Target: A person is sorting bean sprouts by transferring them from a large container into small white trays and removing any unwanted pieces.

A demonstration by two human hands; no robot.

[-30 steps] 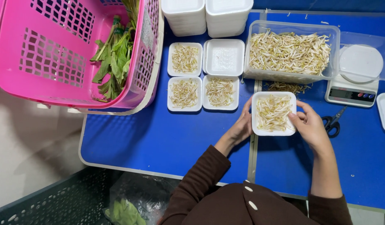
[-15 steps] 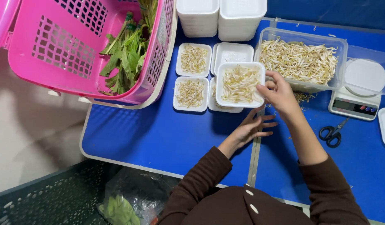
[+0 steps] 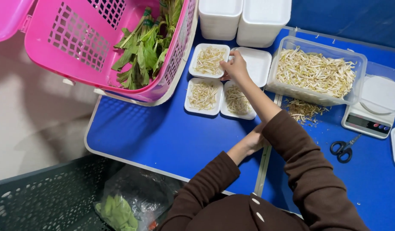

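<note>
My right hand (image 3: 234, 66) reaches far across the blue table (image 3: 163, 137) and grips the right edge of a white foam tray of bean sprouts (image 3: 207, 60) in the back row. An empty white tray (image 3: 259, 64) lies just right of that hand. Two more trays of sprouts (image 3: 203, 95) (image 3: 238, 100) sit in the front row. My left hand (image 3: 252, 141) rests flat on the table near its middle seam, partly hidden under my right sleeve, holding nothing.
A pink basket (image 3: 163, 92) with leafy greens (image 3: 142, 51) overhangs the table's left. Stacked white trays (image 3: 244, 17) stand at the back. A clear tub of sprouts (image 3: 325, 46), spilled sprouts (image 3: 304, 111), a white scale (image 3: 372, 107) and scissors (image 3: 343, 149) lie right. A dark crate (image 3: 35, 196) is below.
My right hand carried a filled sprout tray from in front of me up and left to the group of trays. My left hand let go of it and stayed on the table.
</note>
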